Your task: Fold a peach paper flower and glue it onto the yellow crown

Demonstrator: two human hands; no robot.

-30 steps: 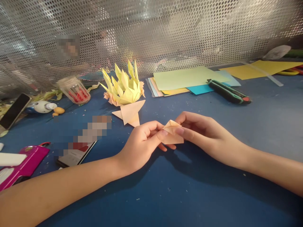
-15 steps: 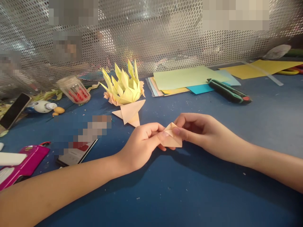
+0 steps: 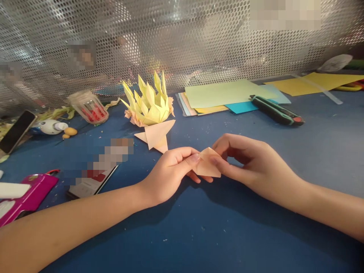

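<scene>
Between thumb and fingers, my left hand pinches a small piece of folded peach paper by its left side. My right hand is closed at the paper's right edge, its thumb against the front face; its fingertips are partly hidden behind. The paper has a pointed top and a straight lower edge, held above the blue table. Beyond my left hand lie loose folded peach pieces. Just behind them stands a folded-paper flower with upright yellow petals and peach ones around its base.
Coloured paper sheets and a dark green utility knife lie at the back right, beside a yellow sheet. To the left are a phone, a magenta tool, a tipped plastic cup and a white bottle. Perforated metal borders the back.
My right hand has shifted slightly right and up. The small fold near the paper's top no longer shows, and its front now looks flatter. My left hand has barely moved.
</scene>
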